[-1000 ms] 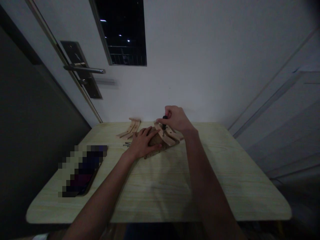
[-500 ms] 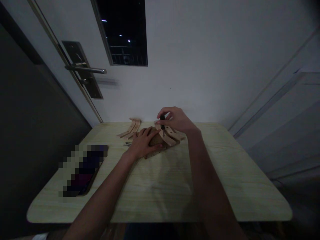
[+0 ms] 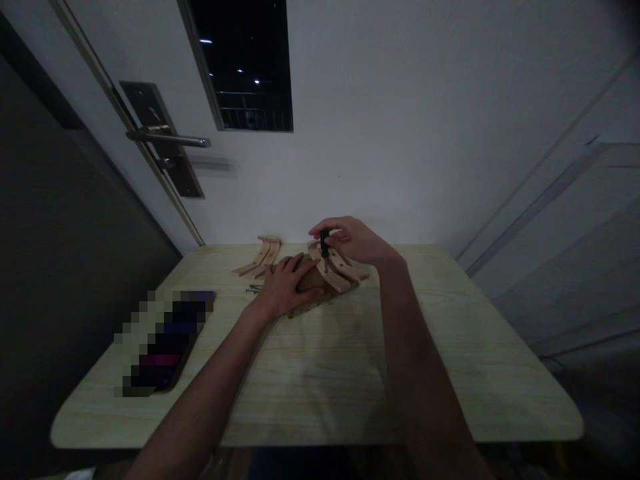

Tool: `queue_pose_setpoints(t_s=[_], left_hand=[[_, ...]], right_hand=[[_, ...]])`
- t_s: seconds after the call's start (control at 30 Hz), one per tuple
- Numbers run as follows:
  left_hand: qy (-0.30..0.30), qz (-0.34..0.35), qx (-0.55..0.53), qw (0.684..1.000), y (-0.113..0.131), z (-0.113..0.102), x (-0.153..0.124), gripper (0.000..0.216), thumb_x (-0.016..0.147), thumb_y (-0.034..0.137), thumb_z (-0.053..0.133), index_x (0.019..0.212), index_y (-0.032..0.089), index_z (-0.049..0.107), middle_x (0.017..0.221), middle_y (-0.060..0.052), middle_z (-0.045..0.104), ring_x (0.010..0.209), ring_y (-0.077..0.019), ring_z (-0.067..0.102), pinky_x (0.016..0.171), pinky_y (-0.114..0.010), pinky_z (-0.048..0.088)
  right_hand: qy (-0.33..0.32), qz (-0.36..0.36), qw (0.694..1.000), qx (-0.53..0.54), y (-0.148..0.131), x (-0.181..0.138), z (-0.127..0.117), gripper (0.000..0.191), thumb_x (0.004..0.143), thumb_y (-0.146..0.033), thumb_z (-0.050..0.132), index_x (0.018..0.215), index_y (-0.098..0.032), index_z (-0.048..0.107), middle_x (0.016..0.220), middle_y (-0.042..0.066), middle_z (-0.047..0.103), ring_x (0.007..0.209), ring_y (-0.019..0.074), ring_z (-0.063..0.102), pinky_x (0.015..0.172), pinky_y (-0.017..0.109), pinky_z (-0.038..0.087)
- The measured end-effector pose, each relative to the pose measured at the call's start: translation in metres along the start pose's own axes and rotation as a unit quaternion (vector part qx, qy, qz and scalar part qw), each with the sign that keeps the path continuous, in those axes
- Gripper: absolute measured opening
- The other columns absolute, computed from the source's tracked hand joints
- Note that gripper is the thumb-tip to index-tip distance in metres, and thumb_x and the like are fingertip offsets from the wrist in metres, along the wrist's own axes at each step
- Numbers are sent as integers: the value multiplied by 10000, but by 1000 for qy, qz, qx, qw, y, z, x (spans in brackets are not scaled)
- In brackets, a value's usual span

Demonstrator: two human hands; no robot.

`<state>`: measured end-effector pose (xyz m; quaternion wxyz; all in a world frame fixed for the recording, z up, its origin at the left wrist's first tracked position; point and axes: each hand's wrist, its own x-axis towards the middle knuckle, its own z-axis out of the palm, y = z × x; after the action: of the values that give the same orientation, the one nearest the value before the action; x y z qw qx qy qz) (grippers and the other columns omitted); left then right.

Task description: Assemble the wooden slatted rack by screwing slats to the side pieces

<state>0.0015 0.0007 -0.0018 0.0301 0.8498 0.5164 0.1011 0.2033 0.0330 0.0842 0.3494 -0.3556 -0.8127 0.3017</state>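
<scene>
My right hand (image 3: 354, 240) grips the black handle of a screwdriver (image 3: 325, 243), held upright over a curved wooden piece (image 3: 334, 279). The screwdriver's tip points down at a screw in that piece. A second curved wooden piece (image 3: 351, 269) lies beside it, and both rest on a brown board (image 3: 313, 308). Spread flat, my left hand (image 3: 284, 288) presses on the board's left part and covers some of it. Left of that hand lie several screws (image 3: 254, 289), partly hidden by it. Behind them are more curved wooden pieces (image 3: 265, 257).
A pale wood-grain table (image 3: 320, 373) carries everything. A phone (image 3: 170, 347), partly pixelated, lies at its left. The table's far edge meets a white door (image 3: 390, 133) with a metal handle (image 3: 170, 139) and a dark window (image 3: 245, 67).
The fingers of my right hand have shifted and loosened a little around the screwdriver, so more of its handle shows. My left hand stays on the board.
</scene>
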Motion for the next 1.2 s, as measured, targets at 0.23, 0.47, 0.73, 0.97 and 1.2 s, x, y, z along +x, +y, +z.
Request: queue_pose_setpoints(t_s=[0.23,0.47,0.73,0.97,1.2], left_hand=[[2,-1,-1,1000,0,1,0,715,884,694,483,1508,377,335,1584,-106,342,1423,-381,330,1082,-624,305],[2,2,2,1000,-1,1,0,726,879,703,480,1509,370,338,1584,-106,340,1417,-383,335,1079,-614,308],[8,8,1,1000,-2,3,0,726,880,707,476,1507,368,340,1583,-108,344,1411,-382,346,1069,-613,319],[7,5,1,1000,0,1,0,721,886,708,461,1512,379,326,1576,-110,352,1411,-386,341,1063,-617,319],[12,9,-5,1000,-2,4,0,717,882,709,469,1509,394,323,1575,-106,349,1407,-386,343,1065,-630,311]], right_hand=[[-29,16,999,4,-6,-1,0,277,796,-50,547,967,-174,726,948,42,727,801,117,646,766,266,518],[29,19,999,-32,-3,2,2,191,708,-211,779,885,-161,728,722,4,658,676,124,604,681,273,487],[71,41,993,-80,-9,1,4,312,674,-323,812,659,-181,535,624,-38,552,598,104,497,583,256,392],[58,14,995,-84,-8,0,3,189,741,-266,754,837,-198,607,643,-56,541,612,102,502,606,244,402],[36,-26,998,-48,0,3,3,79,765,-143,656,832,-183,671,881,19,684,775,125,603,746,276,486]])
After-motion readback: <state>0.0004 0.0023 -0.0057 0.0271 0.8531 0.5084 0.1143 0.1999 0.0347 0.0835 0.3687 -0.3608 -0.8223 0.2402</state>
